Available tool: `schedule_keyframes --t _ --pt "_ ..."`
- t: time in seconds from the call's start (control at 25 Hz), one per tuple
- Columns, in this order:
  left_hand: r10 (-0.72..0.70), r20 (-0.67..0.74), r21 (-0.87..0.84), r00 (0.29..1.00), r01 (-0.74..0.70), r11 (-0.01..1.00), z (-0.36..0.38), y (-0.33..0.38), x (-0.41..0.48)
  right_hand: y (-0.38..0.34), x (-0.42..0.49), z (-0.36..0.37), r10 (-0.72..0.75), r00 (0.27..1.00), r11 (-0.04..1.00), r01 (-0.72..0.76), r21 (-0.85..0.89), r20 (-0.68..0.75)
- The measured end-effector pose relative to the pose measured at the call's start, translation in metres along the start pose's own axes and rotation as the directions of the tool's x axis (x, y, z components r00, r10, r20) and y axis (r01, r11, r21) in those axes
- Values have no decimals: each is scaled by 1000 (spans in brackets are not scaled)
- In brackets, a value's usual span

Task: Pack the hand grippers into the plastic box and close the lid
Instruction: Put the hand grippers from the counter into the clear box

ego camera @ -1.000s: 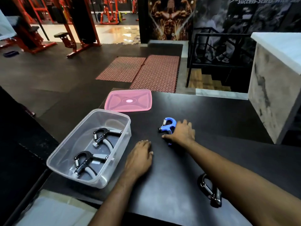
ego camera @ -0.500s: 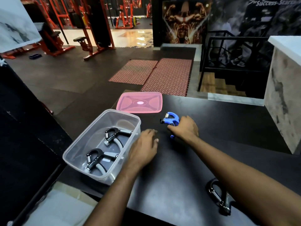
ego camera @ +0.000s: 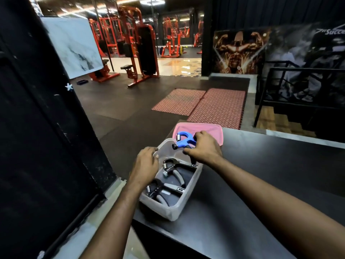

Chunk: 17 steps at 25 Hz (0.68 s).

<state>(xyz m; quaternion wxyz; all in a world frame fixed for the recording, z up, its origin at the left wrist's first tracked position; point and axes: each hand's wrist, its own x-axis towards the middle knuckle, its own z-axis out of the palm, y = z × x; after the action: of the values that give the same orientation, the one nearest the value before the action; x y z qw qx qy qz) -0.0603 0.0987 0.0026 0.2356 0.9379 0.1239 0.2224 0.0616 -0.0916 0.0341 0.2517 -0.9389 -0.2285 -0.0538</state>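
My left hand rests with curled fingers on the left rim of the one clear plastic box on the black table. Two black-and-grey hand grippers lie inside it. My right hand grips one blue hand gripper above the box's far end, before one pink lid.

You stood in a gym. Red weight machines filled the floor behind, a bodybuilder mural covered the wall, and patterned red mats lay beyond your black desk.
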Motion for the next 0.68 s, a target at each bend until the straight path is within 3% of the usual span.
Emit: schedule_keyframes --t 0.16,0.4,0.68 --pt "-53 86 2 995 53 999 5 -24 -11 -20 -1 26 -52 992 978 75 -196 119" --pt "-67 120 -68 990 76 995 1 -32 -13 -41 -2 69 114 962 932 -16 -362 250" --pt "-92 123 -74 988 102 992 0 -33 -12 -43 2 83 193 943 926 -83 -368 273"
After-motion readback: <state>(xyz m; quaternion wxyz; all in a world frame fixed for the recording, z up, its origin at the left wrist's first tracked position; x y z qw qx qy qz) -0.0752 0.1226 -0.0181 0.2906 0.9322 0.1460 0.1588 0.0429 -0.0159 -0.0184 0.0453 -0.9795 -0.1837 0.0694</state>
